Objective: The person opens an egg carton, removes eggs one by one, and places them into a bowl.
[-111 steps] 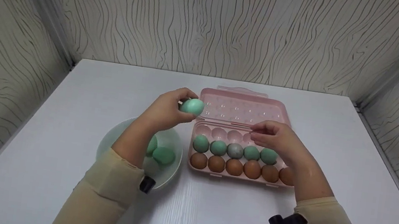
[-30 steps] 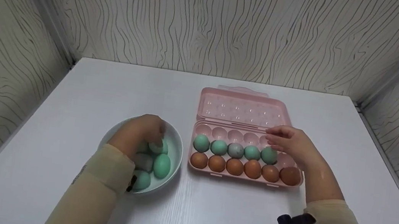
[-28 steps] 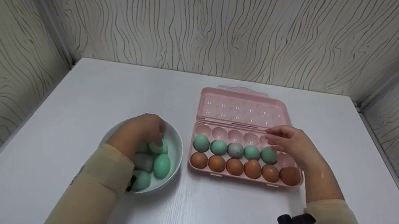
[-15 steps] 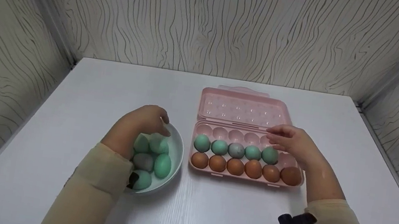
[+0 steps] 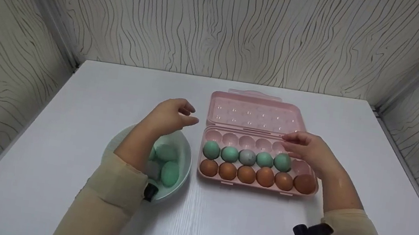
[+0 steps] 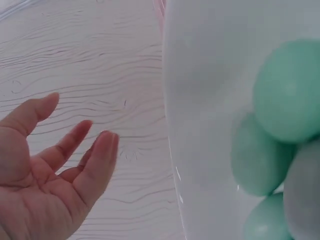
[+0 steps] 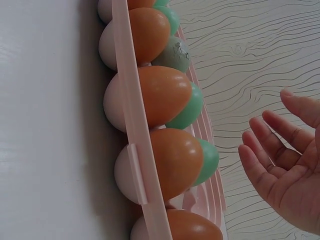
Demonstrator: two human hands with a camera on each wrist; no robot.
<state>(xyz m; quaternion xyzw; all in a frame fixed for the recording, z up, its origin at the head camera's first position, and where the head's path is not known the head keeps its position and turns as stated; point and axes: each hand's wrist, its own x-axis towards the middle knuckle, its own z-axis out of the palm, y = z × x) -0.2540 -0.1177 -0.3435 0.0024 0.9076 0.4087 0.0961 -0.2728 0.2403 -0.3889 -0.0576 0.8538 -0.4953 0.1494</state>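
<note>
- Softly, dimly lit; palest on the tabletop (image 5: 236, 222);
- Shadowed beneath the bowl (image 5: 185, 150), darker beside the carton (image 7: 136, 100) in the right wrist view;
- Speckled with glare inside the lid (image 5: 256, 117);
- Slightly blurred in the left wrist view

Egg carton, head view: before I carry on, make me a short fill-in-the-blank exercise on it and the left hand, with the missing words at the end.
1. The row of the pink carton nearest the person holds ____ brown eggs.
2. The carton's lid is ____.
3. In the middle row, the grey egg is ____ from the left.
4. The left hand holds ____.

Missing words: six; open; third; nothing.
</note>
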